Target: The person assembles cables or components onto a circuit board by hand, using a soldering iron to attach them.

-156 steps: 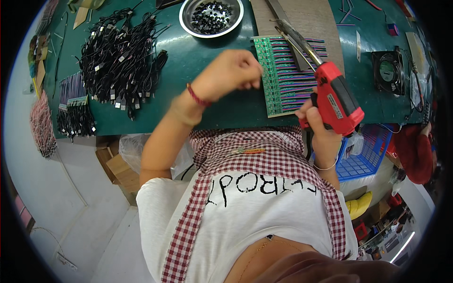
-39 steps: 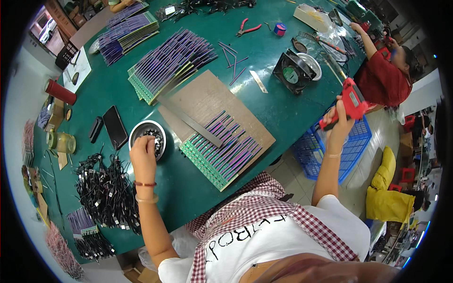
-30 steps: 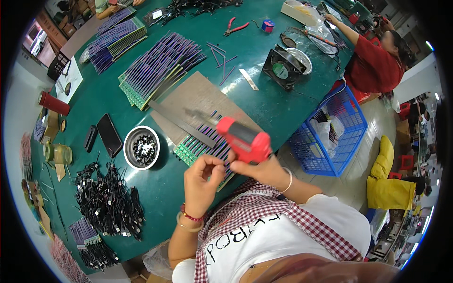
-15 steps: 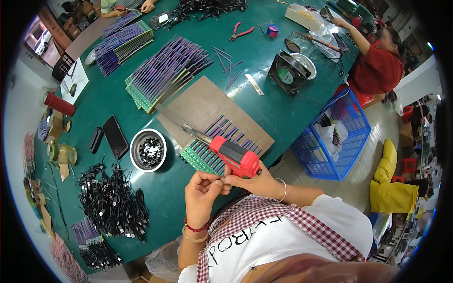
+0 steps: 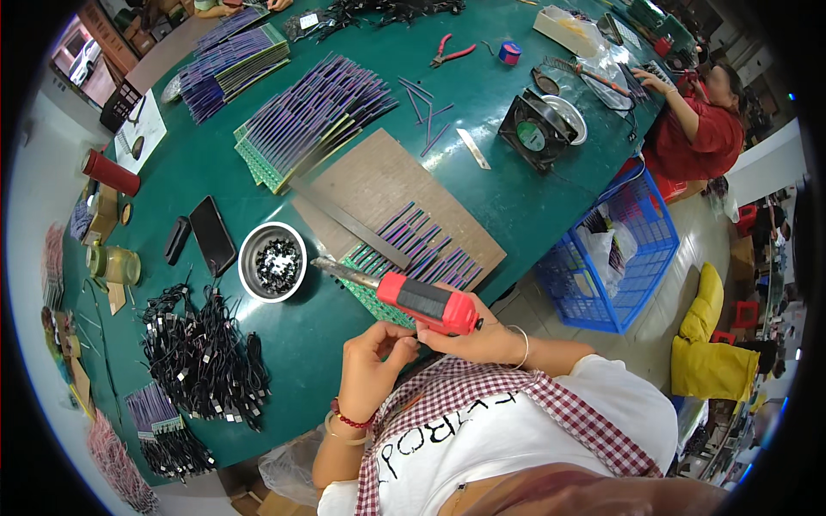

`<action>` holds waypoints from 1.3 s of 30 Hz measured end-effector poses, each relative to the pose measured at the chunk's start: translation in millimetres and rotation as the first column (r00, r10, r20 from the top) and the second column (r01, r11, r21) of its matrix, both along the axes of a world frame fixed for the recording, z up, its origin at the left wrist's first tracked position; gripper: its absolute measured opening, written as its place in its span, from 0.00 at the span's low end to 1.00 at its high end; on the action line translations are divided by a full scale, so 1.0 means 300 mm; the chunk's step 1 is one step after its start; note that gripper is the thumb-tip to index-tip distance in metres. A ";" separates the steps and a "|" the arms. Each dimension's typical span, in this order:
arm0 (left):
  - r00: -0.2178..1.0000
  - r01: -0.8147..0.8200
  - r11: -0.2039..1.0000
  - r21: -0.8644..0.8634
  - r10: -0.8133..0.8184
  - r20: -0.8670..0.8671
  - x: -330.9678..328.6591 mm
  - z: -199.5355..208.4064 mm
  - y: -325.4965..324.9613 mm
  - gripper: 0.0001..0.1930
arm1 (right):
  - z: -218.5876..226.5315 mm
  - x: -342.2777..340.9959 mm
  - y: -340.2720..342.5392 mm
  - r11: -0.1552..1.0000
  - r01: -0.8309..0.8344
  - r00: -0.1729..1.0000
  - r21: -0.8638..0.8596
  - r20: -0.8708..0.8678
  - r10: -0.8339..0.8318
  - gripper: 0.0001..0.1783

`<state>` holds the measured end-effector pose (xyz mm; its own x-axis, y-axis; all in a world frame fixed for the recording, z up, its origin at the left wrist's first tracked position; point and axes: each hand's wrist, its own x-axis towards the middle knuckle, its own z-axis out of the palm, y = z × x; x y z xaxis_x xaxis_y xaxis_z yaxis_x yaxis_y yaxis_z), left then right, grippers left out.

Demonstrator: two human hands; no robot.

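My right hand grips a red-and-black handheld tool with a long metal nose. The nose points left, its tip near the rim of a steel bowl of small black parts. My left hand is closed in a pinch, fingertips close to my right fingers; whatever it holds is too small to make out. Beyond the tool, a green circuit panel with rows of purple-and-black strips lies on a brown board. A flat metal bar rests across them.
Stacked strip panels lie on the green table. Black cables and a phone are at left. A fan, pliers and a blue crate are at right. A co-worker in red sits far right.
The tool's nose has swung left, away from the metal bar and towards the bowl. My hands stay close together. The co-worker's arm has come down at the table's far right.
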<state>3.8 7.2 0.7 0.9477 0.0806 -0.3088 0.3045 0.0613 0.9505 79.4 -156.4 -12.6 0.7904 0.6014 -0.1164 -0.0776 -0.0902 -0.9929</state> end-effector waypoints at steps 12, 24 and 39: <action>0.990 0.061 0.998 0.001 -0.061 -0.126 0.056 -0.068 0.125 0.03 | -0.007 -0.006 -0.020 0.996 0.086 0.990 0.013 -0.111 -0.084 0.16; 0.976 -0.150 0.977 -0.150 0.121 -0.183 0.138 -0.221 0.274 0.07 | 0.007 0.047 -0.118 0.976 0.219 0.966 0.008 -0.146 -0.215 0.11; 0.965 -0.069 0.984 -0.165 0.024 -0.261 0.152 -0.225 0.286 0.06 | -0.073 0.001 -0.145 0.994 0.039 0.988 -0.107 -0.143 -0.054 0.21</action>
